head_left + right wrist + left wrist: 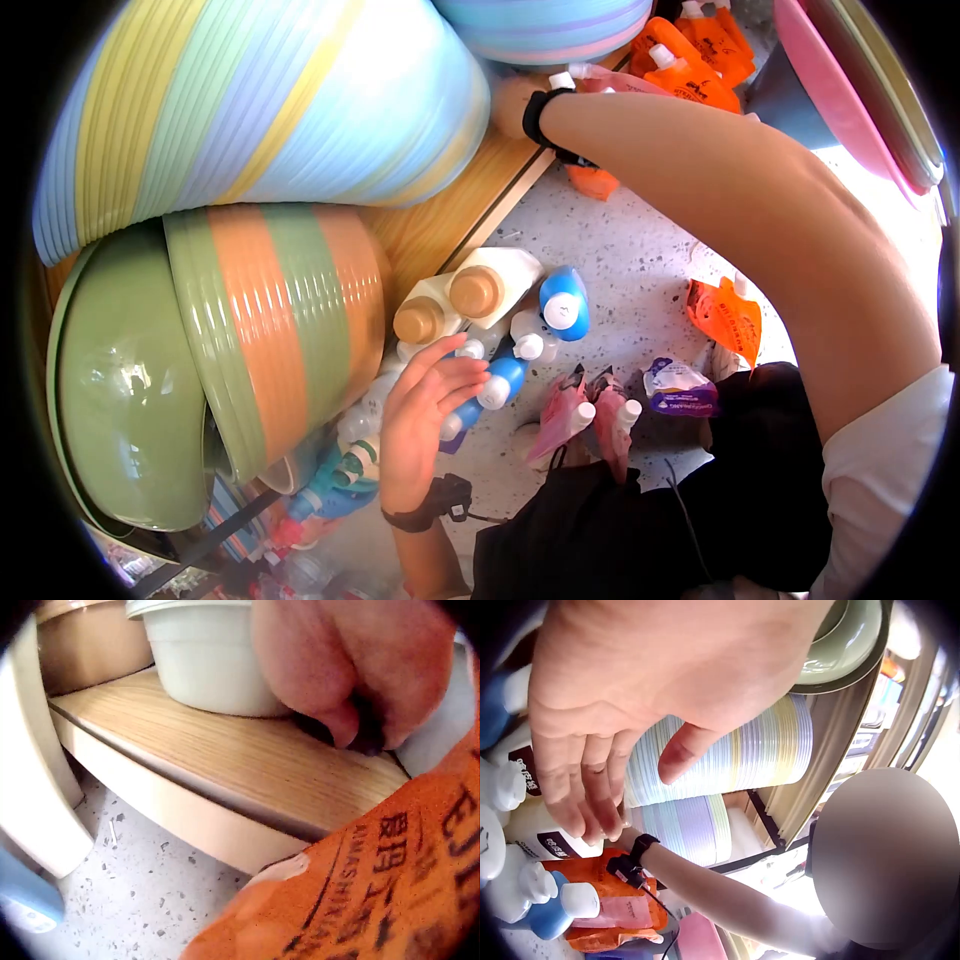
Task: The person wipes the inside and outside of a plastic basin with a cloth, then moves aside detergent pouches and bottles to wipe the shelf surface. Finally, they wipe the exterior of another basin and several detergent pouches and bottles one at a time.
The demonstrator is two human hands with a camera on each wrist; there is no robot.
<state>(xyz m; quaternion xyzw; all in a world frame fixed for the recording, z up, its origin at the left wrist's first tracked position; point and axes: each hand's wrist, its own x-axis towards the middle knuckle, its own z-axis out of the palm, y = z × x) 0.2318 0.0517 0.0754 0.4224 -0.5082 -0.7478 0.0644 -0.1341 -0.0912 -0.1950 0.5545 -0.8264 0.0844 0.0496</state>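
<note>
My right hand [512, 105] reaches onto the wooden shelf [202, 742], between a big striped stack of basins [300, 100] and a second striped stack [550, 25]. Up close, its fingers bend down near the shelf top beside a white basin [214, 656], a dark patch showing between thumb and finger; I cannot tell whether they grip anything. My left hand [425, 410] hovers with loosely extended fingers over bottles on the floor. Closest to it are a blue bottle with a white cap [510, 375] and white bottles with tan caps [510, 275]. Nothing shows in its grasp.
Orange-and-green basins [290, 310] and a green basin [130, 390] lean at the left. Orange pouches [725, 310], pink pouches [560, 420] and a purple packet [680, 385] stand on the speckled floor [640, 270]. A pink basin [840, 90] is at upper right.
</note>
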